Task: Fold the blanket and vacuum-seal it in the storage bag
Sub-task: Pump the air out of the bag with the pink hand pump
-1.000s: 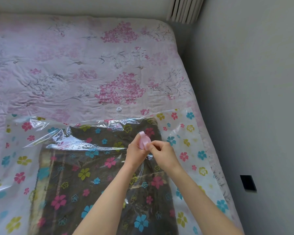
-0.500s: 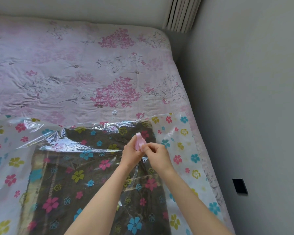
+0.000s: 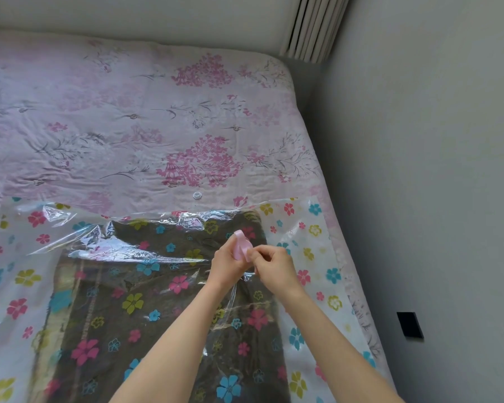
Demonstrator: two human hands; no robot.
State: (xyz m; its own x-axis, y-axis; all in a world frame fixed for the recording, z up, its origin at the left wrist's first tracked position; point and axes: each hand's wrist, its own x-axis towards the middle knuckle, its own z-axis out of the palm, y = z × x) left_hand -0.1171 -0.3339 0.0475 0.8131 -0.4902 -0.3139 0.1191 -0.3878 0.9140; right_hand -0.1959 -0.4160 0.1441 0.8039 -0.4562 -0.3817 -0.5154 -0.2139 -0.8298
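Note:
A clear storage bag (image 3: 24, 274) printed with coloured flowers lies flat on the bed. The folded dark brown blanket (image 3: 163, 303) sits inside it. Above the bag's far right part, my left hand (image 3: 226, 261) and my right hand (image 3: 271, 264) meet around a small pink plastic piece (image 3: 241, 245), which looks like the bag's valve cap. Both hands pinch it, and the clear film is pulled up slightly under them. A small round clear cap (image 3: 197, 195) rests on the bedspread just beyond the bag's far edge.
The bed carries a pink floral bedspread (image 3: 128, 117). A grey wall (image 3: 434, 170) runs along the bed's right side with a black socket (image 3: 410, 324) low down. A ribbed white radiator (image 3: 313, 24) stands in the far corner.
My hands stay together on the pink piece with only small finger shifts. The view has tilted slightly, so the bag sits lower and more to the left.

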